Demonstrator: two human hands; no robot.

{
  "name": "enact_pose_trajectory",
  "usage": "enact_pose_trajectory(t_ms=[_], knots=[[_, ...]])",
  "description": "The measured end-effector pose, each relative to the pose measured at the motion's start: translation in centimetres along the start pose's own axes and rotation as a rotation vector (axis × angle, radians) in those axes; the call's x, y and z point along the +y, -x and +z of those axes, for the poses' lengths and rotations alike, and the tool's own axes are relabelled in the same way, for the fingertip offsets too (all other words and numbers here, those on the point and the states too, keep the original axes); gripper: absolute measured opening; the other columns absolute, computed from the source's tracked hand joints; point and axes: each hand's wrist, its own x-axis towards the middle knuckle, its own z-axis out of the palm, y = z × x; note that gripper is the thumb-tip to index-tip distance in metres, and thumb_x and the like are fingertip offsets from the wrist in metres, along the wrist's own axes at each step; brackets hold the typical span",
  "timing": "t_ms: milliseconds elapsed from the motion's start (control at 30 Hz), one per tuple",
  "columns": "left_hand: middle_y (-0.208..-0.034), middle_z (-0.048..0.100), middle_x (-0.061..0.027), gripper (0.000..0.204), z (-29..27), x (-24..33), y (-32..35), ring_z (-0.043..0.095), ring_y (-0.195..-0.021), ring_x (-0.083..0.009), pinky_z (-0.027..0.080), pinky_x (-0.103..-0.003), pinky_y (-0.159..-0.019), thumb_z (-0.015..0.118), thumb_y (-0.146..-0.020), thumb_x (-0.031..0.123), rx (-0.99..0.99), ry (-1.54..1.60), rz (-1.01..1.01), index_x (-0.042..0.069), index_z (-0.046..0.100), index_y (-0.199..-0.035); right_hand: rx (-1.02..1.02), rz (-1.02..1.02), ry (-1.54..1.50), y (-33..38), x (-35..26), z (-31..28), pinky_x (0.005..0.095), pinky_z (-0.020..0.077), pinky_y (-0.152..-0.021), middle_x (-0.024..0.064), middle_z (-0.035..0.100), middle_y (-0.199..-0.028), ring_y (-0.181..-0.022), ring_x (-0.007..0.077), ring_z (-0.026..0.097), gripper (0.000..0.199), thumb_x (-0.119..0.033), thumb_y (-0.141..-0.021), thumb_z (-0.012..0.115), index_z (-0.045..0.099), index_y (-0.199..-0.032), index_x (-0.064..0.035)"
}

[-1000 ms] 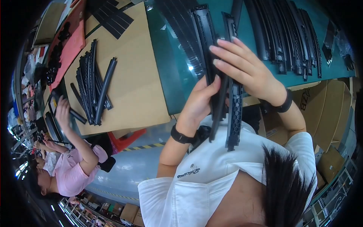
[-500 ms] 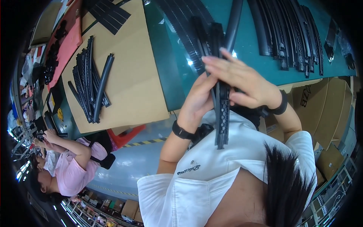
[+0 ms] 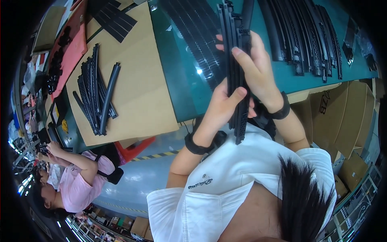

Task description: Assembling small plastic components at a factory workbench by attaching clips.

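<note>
A green work table [image 3: 177, 72] in a busy workshop stretches beyond both hands. The left hand [image 3: 226, 104] curls around the lower part of a bundle of black plastic strips [image 3: 235, 72], thumb laid over the near face, palm turned inward. The right hand [image 3: 258, 68] grips the same bundle higher up, its thumb pressed on the front and its fingers wrapped behind. The bundle stands between them, its lower end below the left hand; it has several strips, too overlapped to count. Each wrist wears one black band, two in all. One smooth strip [image 3: 247, 14] lies just beyond the right hand. Left of the left hand, one cardboard sheet [image 3: 145, 80] bears one pile of strips [image 3: 92, 86], too tangled to count. Right of the right hand lies one row of many strips [image 3: 302, 36]. Farther left is one co-worker in a pink shirt [image 3: 80, 183].
</note>
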Motion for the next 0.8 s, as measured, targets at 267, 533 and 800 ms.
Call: enact_pose_trajectory(t_ms=[267, 533, 800], knots=[[-0.069, 0.055, -0.0127, 0.056, 0.4, -0.3, 0.4, 0.060, -0.056, -0.0230, 0.051, -0.030, -0.051, 0.060, -0.074, 0.042, 0.006, -0.176, 0.030, -0.004, 0.040, -0.101, 0.055, 0.010, 0.019, -0.5, -0.8, 0.2, 0.0285, 0.0460, -0.077, 0.0166, 0.054, -0.106, -0.091, 0.0204, 0.057, 0.031, -0.009, -0.085, 0.042, 0.035, -0.112, 0.0035], [-0.074, 0.055, -0.0095, 0.045, 0.9, 0.6, 0.1, 0.058, -0.057, -0.0188, 0.050, -0.027, -0.051, 0.066, -0.073, 0.013, -0.008, -0.098, 0.132, -0.003, 0.038, -0.105, -0.045, 0.088, 0.000, 1.4, -1.1, 1.7, 0.0273, 0.0479, -0.069, 0.0163, 0.057, -0.099, -0.082, 0.0190, 0.059, 0.026, -0.011, -0.084, 0.047, 0.037, -0.102, 0.0043], [-0.079, 0.054, -0.0103, 0.050, 0.8, -0.7, 0.3, 0.058, -0.059, -0.0181, 0.049, -0.026, -0.052, 0.068, -0.071, 0.014, -0.045, -0.107, 0.207, -0.004, 0.038, -0.106, -0.019, 0.041, 0.194, 2.4, -0.3, 1.3, 0.0296, 0.0461, -0.059, 0.0170, 0.058, -0.081, -0.069, 0.0236, 0.060, 0.030, -0.015, -0.083, 0.051, 0.034, -0.097, 0.0052]])
